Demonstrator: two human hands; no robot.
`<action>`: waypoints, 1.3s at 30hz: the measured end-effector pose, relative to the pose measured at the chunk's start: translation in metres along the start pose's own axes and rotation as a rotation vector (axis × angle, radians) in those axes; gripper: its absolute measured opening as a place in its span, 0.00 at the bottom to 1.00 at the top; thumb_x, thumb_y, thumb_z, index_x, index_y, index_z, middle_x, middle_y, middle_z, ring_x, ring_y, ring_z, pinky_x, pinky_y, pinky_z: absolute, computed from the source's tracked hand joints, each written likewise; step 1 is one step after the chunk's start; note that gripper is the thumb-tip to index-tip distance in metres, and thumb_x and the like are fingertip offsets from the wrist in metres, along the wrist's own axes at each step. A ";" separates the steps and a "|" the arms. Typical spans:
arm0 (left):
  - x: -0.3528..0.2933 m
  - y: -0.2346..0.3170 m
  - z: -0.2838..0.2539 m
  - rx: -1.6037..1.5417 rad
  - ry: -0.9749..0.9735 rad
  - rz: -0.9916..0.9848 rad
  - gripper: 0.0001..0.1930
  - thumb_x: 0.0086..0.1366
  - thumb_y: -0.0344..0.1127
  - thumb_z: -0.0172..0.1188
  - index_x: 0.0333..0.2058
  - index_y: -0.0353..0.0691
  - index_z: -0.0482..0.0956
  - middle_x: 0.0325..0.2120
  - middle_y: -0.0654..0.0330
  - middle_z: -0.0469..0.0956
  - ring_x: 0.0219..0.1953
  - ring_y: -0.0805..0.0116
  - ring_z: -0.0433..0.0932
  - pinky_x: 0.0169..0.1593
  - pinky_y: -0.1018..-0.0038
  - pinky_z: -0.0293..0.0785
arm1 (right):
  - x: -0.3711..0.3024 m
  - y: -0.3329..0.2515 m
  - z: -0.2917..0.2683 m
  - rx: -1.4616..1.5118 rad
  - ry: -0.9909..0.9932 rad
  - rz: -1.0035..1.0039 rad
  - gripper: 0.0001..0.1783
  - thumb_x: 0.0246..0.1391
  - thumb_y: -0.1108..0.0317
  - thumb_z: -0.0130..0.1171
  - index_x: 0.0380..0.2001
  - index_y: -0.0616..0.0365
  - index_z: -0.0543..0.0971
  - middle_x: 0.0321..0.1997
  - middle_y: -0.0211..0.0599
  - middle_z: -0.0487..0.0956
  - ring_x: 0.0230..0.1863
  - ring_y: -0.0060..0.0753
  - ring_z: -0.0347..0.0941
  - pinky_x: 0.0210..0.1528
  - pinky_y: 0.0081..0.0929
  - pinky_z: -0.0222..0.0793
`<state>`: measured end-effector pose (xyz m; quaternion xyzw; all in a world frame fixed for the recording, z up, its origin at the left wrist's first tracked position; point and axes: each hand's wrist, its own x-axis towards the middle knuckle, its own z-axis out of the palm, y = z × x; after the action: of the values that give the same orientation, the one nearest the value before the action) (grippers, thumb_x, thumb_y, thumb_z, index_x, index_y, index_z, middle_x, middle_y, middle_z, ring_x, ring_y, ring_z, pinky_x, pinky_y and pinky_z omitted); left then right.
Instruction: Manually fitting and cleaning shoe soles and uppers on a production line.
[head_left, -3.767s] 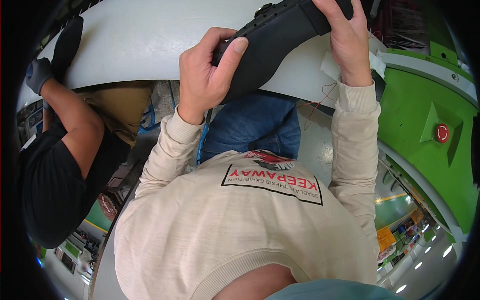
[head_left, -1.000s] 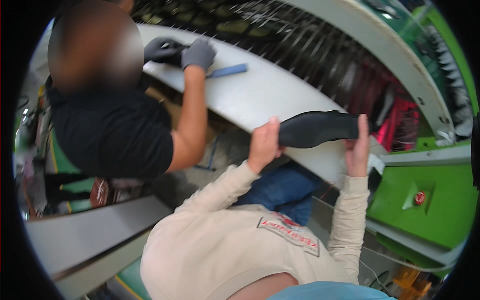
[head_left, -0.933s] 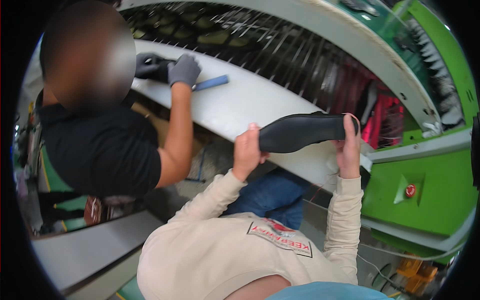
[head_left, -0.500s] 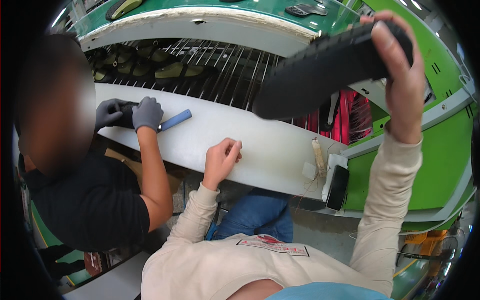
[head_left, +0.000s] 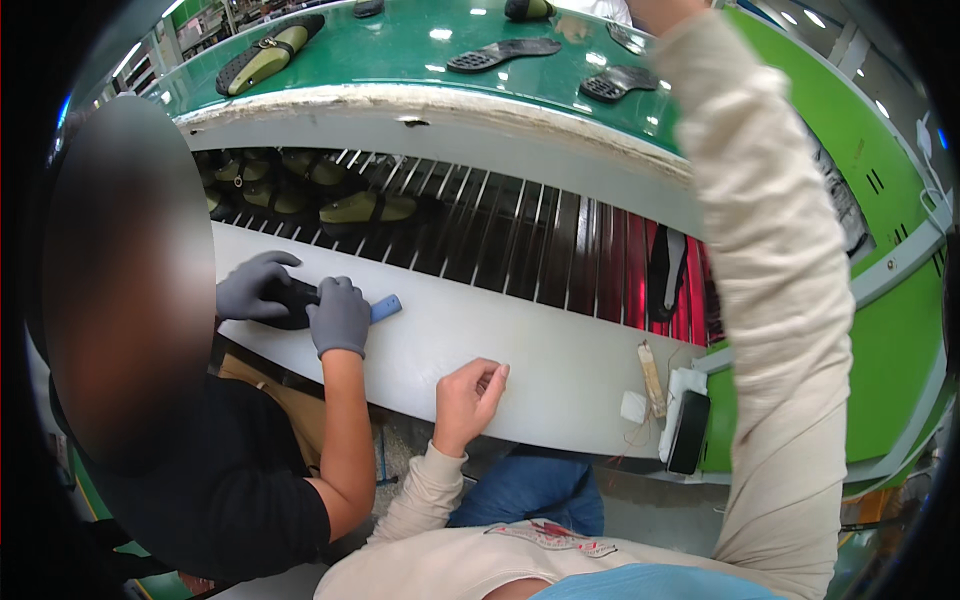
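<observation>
My left hand hovers over the white work surface, its fingers loosely curled with nothing visible in them. My right arm stretches up and forward past the green upper conveyor belt. Only the wrist end of my right hand shows at the top edge; its fingers and anything in them are out of view. Nearest to that arm on the belt lies a black shoe sole, with another black sole to its left.
On my left, a co-worker's gloved hands handle a dark shoe part and a blue-handled tool. Olive shoes rest on the lower roller conveyor, a black strip-like piece near its red-lit end. A phone stands at the right.
My right hand has moved up and forward, almost out of the picture; the black sole it held is no longer seen. My view has tipped up, showing more of the green belt.
</observation>
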<state>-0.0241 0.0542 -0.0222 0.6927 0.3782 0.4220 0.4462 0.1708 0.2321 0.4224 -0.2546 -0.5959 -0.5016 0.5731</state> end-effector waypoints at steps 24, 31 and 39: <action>0.002 -0.018 0.002 -0.380 0.062 -0.215 0.11 0.77 0.36 0.64 0.39 0.31 0.83 0.25 0.59 0.85 0.25 0.77 0.81 0.28 0.78 0.78 | -0.156 0.028 0.027 -0.181 -1.428 0.568 0.23 0.46 0.58 0.69 0.48 0.51 0.90 0.52 0.50 0.88 0.55 0.55 0.85 0.58 0.45 0.81; -0.001 -0.019 -0.001 -0.369 0.050 -0.189 0.11 0.77 0.36 0.64 0.39 0.32 0.83 0.26 0.59 0.85 0.26 0.77 0.81 0.28 0.78 0.78 | -0.123 0.013 -0.098 0.077 -1.258 0.590 0.21 0.43 0.67 0.68 0.45 0.56 0.83 0.50 0.43 0.78 0.48 0.44 0.77 0.54 0.37 0.75; -0.014 -0.013 0.002 -0.029 0.035 0.016 0.11 0.75 0.35 0.66 0.37 0.32 0.83 0.25 0.59 0.86 0.26 0.75 0.83 0.32 0.76 0.79 | -0.174 -0.085 -0.240 -0.117 -0.975 0.542 0.32 0.53 0.69 0.61 0.64 0.54 0.76 0.49 0.50 0.76 0.48 0.59 0.77 0.53 0.51 0.76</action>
<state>-0.0295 0.0450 -0.0382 0.6817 0.3742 0.4430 0.4462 0.2358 0.0342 0.1942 -0.6326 -0.6763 -0.1928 0.3244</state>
